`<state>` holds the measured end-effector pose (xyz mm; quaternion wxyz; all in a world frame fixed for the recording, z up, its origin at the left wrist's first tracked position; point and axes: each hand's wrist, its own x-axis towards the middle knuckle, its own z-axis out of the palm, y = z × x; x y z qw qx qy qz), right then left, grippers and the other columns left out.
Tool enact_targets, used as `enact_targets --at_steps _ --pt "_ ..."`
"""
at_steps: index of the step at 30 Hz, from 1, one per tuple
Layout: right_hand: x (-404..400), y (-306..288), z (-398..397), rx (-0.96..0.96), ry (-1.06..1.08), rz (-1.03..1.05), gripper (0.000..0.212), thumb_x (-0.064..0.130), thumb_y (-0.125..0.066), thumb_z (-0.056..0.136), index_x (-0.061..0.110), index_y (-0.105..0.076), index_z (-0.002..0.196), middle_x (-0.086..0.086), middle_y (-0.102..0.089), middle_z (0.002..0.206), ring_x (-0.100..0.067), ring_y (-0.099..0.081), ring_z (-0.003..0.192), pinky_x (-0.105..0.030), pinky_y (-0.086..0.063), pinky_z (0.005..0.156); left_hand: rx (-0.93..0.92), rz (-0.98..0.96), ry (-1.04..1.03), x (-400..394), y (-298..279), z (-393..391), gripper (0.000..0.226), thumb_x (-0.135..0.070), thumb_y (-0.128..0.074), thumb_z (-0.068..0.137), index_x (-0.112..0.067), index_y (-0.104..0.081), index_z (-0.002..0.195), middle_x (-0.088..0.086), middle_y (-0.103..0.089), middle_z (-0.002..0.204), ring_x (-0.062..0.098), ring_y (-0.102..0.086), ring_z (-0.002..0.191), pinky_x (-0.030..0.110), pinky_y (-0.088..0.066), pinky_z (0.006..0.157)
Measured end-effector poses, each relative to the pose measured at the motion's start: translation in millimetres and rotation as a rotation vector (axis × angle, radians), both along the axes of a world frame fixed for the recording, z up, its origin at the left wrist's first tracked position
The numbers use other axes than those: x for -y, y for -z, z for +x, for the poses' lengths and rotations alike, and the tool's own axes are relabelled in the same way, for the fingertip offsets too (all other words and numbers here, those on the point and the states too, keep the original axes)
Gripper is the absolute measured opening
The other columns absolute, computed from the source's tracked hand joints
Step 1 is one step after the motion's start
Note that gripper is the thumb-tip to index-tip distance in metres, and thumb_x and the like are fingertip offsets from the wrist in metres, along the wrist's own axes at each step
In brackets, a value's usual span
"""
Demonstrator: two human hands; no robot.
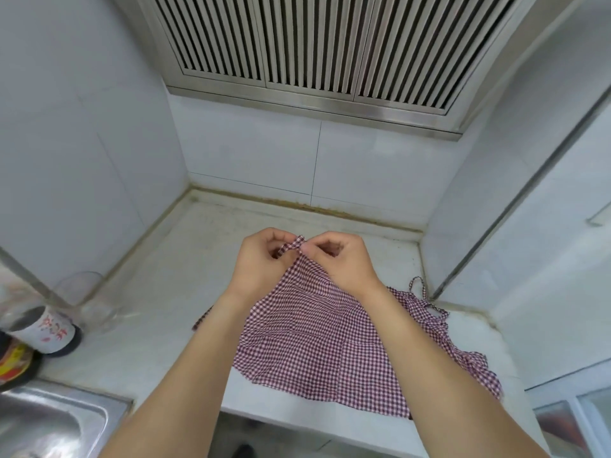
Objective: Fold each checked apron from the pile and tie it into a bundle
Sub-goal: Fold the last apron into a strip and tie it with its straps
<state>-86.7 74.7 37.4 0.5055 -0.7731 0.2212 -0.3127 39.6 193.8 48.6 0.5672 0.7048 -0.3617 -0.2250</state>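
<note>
Head view: red-and-white checked apron [317,338] lies spread on the counter [172,285], right of the sink [49,421]; left hand [261,259] and right hand [337,259] pinch its strap [291,247], seemingly.

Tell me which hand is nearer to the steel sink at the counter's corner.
Left. The left hand pinches the checked apron on the side toward the sink, which lies at lower left. The right hand pinches the same strap end just beyond, farther from it.
</note>
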Motion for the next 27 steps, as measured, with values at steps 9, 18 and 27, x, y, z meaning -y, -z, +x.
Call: enact_targets --at_steps 9,18,27 --pt "-17 -19 -30 0.007 0.027 0.023 0.009 0.023 -0.076 0.087 0.015 -0.079 0.090 0.002 -0.077 0.086 -0.012 -0.073 0.084 -0.029 -0.059 0.081 0.065 -0.032 0.065 -13 -21 -31 0.013 -0.011 -0.074 0.088 -0.018 -0.070 0.098 -0.004 -0.075 0.090 0.005 -0.071 0.083 0.016 -0.054 0.073" --pt "-4 -17 -68 -0.447 -0.154 -0.081 0.055 0.046 -0.049 0.100 -0.001 -0.056 0.072 -0.011 -0.053 0.063 -0.029 -0.043 0.054 -0.037 -0.042 0.058 -0.028 -0.132 0.009 -32 -50 -20 0.034 0.001 -0.063 0.093 -0.020 -0.062 0.120 0.013 -0.075 0.085 0.031 -0.073 0.086 0.045 -0.059 0.078" --pt "7 -13 -93 -0.429 -0.051 -0.132 0.036 0.037 -0.053 0.099 0.012 -0.075 0.087 -0.001 -0.069 0.094 -0.015 -0.065 0.088 -0.035 -0.051 0.094 0.008 -0.128 -0.132 -50 -70 -3 0.022 -0.002 -0.063 0.094 -0.018 -0.067 0.108 0.007 -0.075 0.089 0.014 -0.073 0.083 0.021 -0.059 0.071"
